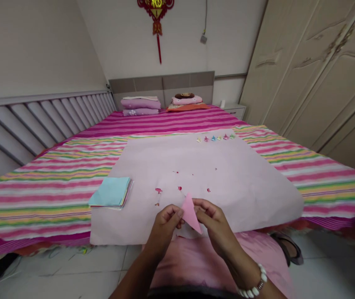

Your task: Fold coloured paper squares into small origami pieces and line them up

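Note:
A pink piece of paper (191, 212), folded into a triangle, is held up between my two hands over the near edge of the pale sheet. My left hand (167, 224) pinches its left edge between thumb and fingers. On the other side, my right hand (212, 218) grips the right edge, with some fingers hidden behind the paper. Just beyond the hands, small red printed marks (179, 188) show on the pale sheet (242, 187). To the left lies a stack of square coloured paper (110, 192), light blue on top.
Several small folded paper pieces (213, 138) stand in a row at the sheet's far edge. The sheet covers a striped bed (49, 176) with folded bedding (141, 104) at its head. A railing (49, 112) runs along the left; a wardrobe (314, 70) stands right.

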Motion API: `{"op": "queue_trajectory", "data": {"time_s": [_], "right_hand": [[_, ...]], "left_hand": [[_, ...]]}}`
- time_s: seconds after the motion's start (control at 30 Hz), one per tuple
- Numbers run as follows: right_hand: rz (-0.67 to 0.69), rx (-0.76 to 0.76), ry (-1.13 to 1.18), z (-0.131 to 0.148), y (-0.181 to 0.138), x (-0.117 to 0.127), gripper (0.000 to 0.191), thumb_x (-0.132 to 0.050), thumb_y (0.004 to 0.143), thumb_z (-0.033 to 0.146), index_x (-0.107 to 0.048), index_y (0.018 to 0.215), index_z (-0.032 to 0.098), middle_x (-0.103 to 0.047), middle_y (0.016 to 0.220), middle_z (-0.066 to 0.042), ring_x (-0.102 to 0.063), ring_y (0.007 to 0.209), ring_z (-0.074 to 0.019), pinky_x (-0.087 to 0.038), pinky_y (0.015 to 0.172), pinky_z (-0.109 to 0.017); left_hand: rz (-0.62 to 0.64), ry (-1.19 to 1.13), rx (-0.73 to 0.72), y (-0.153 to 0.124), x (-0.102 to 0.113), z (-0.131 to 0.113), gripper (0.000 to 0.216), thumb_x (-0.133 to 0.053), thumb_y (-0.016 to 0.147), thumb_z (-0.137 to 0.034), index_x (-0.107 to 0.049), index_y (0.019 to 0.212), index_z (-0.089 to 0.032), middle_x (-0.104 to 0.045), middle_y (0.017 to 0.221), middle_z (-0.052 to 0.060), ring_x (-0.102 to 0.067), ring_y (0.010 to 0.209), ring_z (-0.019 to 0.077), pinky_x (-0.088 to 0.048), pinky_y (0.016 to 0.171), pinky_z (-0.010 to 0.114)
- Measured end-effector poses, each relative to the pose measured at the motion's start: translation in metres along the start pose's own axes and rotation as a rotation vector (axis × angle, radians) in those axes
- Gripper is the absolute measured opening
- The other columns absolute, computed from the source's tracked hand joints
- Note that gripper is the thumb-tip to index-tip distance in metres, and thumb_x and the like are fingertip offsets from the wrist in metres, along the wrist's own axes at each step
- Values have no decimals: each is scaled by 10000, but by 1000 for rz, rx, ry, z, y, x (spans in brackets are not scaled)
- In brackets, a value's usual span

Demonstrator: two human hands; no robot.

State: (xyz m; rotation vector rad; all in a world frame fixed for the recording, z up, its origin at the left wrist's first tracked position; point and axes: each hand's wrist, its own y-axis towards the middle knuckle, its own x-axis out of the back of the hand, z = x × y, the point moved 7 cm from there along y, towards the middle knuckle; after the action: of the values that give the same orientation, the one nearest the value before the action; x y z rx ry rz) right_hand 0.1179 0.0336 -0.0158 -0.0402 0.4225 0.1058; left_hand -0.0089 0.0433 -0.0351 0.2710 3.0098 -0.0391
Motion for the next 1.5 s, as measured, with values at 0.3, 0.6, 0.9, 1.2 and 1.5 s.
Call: {"op": "queue_trajectory", "data": {"time_s": [0.3,0.6,0.9,1.2,1.5], "right_hand": [[-22,42,-169,-5,3,4,177,-719,699,337,-668,738,172,-604,568,18,-513,504,-123,-371,490,-235],[-127,428,-631,19,-5,1,120,-594,827,247,-692,770,207,-585,668,-17,-508,591,-152,-386,533,-261],[-95,495,-659,22,-7,-4,249,-534,787,97,-720,891,225,-630,824,-56,-583,720,-188,-452,617,-294],[-88,350,-338,20,-1,10,200,-555,672,105,-713,723,218,-635,864,-52,-584,788,-197,-434,632,-281],[-46,356,-344,26,-4,8,193,-535,704,119,-696,730,223,-620,985,-66,-579,918,-229,-433,766,-331]], "left_hand": [[-113,112,-7,-1,-2,-8,314,-656,742,-378,-623,940,-137,-551,578,-39,-503,519,104,-412,518,219],[-57,268,-83,-12,-18,-28,333,-493,864,-410,-664,995,-156,-646,724,23,-588,669,162,-463,624,251],[-2,415,-111,-9,-23,-33,247,-494,841,-230,-689,980,-170,-686,748,28,-622,678,167,-468,601,238],[17,-28,178,-4,-13,-15,370,-643,710,-190,-668,1077,-154,-739,863,58,-679,779,192,-538,725,314],[112,-280,224,-8,-17,-24,318,-726,695,-214,-713,1005,-142,-728,981,95,-654,922,200,-468,900,327]]}}
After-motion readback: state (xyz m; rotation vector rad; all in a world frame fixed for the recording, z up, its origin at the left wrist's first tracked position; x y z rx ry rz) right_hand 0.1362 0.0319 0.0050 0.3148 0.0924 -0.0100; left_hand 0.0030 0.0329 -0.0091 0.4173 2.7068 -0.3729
